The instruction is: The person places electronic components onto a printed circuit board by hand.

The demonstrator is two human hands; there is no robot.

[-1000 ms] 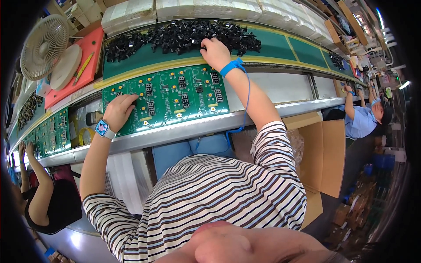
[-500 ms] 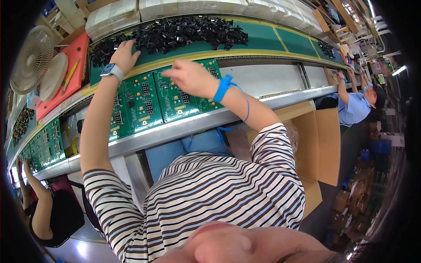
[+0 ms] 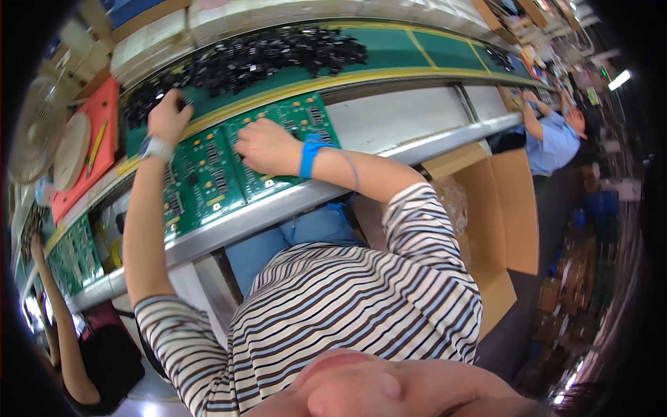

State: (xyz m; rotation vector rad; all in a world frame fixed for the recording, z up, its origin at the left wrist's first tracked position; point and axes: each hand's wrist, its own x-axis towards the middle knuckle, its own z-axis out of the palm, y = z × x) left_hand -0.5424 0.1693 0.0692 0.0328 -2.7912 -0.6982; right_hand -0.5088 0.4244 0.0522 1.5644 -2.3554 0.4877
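Note:
My left hand point(image 3: 169, 124) is closed on a small black part point(image 3: 184, 104), pinched between thumb and fingers, just in front of a long heap of small black parts point(image 3: 267, 59). Green circuit boards point(image 3: 203, 191) with digit displays and small yellow-white buttons lie side by side on the rail before me. Over the right-hand board my right hand point(image 3: 267, 147) rests low with curled fingers; whatever they grip, if anything, is hidden. A blue wrist strap point(image 3: 310, 156) with a cord circles my right wrist. Motion blurs the picture.
A metal rail point(image 3: 292, 201) runs along the front edge. At left are a fan point(image 3: 38, 128) and a red board point(image 3: 104, 139) with a yellow pen-like tool point(image 3: 97, 147). An open cardboard box point(image 3: 514, 215) stands at right. Co-workers sit on both sides.
My left hand has drawn back from the heap toward me, now with a black part in it. The right hand has moved slightly left and lower over the board, its fingers more curled.

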